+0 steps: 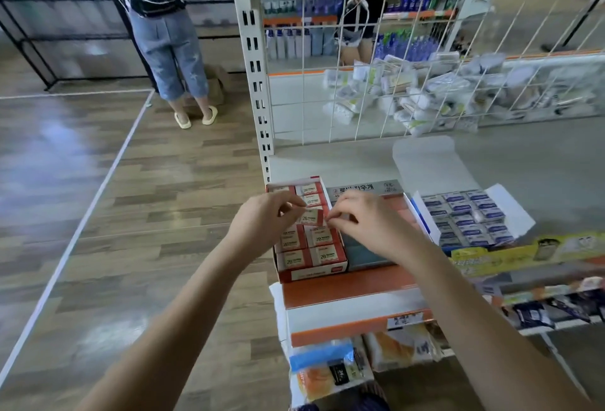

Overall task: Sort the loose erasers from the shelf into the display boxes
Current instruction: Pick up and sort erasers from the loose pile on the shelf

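Left hand [262, 214] and right hand [357, 217] pinch one red eraser [312, 216] between them, just above the red box [307, 274], which looks nearly full. Blue box [510, 214] appears full; grey box [366, 260] seems unfilled.

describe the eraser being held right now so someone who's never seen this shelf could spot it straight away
On the orange-edged shelf, find the red display box at its left end, filled with red-and-white 2B erasers. The held eraser is pinched over the box's middle between the left hand and right hand. Unlike its neighbours, it sits raised and tilted.
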